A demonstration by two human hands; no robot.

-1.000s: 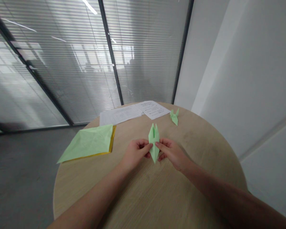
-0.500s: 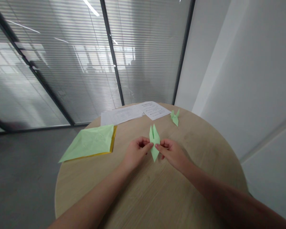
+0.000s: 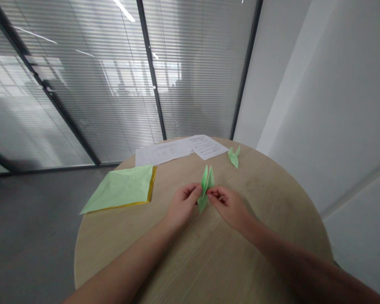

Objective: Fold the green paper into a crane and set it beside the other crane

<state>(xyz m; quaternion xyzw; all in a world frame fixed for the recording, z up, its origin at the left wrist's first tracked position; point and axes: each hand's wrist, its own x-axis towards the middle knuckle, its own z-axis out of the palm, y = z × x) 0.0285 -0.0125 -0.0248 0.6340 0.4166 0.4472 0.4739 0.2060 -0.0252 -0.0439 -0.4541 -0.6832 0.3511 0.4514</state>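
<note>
A small piece of folded light-green origami paper (image 3: 203, 202) is held up over the middle of the table, with two narrow points at the top and one at the bottom. My left hand (image 3: 184, 202) pinches its left side between thumb and fingers. From the right, my right hand (image 3: 229, 205) has its thumb and fingers closed at the other edge of the paper. The fingertips hide part of the folds. Farther back on the right lies a finished-looking green paper crane (image 3: 234, 158), touched by neither hand.
The round wooden table (image 3: 190, 270) carries a stack of green paper sheets (image 3: 126, 185) with a yellow edge at the left. White printed sheets (image 3: 164, 152) lie along the far edge. Behind stands a glass partition with blinds (image 3: 199, 84); a white wall (image 3: 335, 105) rises at right.
The folded paper has turned between my hands: its flat front face showed before, and now its flaps stand more edge-on with the top points spread. My right fingers have shifted slightly along it.
</note>
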